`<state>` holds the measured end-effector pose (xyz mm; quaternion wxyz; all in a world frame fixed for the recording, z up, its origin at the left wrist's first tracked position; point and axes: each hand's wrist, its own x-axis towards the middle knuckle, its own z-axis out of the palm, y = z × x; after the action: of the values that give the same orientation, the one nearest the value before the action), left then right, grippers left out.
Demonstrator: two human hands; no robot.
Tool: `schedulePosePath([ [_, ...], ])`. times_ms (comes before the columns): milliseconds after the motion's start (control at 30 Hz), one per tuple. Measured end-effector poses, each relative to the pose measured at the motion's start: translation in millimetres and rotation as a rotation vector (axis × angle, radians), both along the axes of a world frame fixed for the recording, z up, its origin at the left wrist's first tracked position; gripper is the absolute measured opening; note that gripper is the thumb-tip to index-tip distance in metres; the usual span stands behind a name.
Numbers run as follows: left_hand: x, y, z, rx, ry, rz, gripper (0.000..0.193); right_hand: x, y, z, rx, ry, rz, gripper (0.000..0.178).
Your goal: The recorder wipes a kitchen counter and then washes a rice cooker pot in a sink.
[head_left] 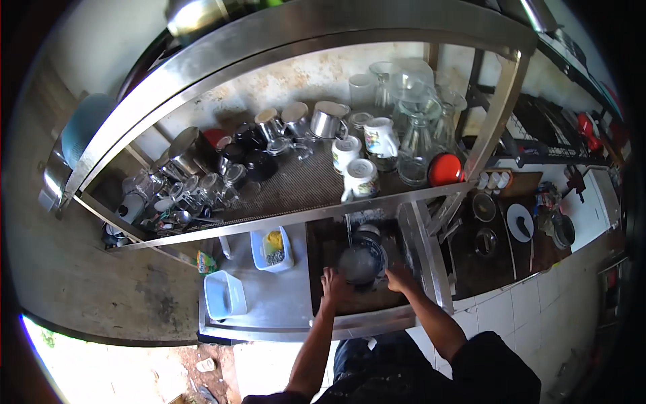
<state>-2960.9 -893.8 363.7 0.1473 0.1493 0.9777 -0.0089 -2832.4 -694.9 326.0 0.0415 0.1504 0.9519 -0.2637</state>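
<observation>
In the sink (pixel 319 252) a dark round pot (pixel 361 264) stands under a thin stream of water (pixel 349 230), with cloudy water inside it. At the pot's right side, my right hand (pixel 401 277) is closed on what looks like its handle; the grip itself is small and partly hidden. My left hand (pixel 332 285) is beside the pot's left side with its fingers stretched out, holding nothing that I can see. Another metal vessel (pixel 368 232) is just behind the pot.
Left of the sink, a light blue tub (pixel 272 261) holds a yellow sponge (pixel 273 240) and a scouring pad (pixel 275 257); another tub (pixel 225 296) stands nearer. Over the sink runs a metal rack (pixel 296 223) with mugs, glasses and pots. A stove (pixel 471 269) is at right.
</observation>
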Motion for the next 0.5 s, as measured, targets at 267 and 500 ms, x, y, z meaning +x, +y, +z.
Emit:
schedulePosePath([
  [267,-12.8,-91.2,113.2,1.066,-0.526,-0.121,0.028,16.4,-11.9,185.9,-1.273,0.340,-0.691,0.012],
  [500,-8.7,-90.3,192.2,1.690,-0.630,0.026,0.019,-64.9,-64.4,239.4,-2.055,0.405,0.027,0.039],
])
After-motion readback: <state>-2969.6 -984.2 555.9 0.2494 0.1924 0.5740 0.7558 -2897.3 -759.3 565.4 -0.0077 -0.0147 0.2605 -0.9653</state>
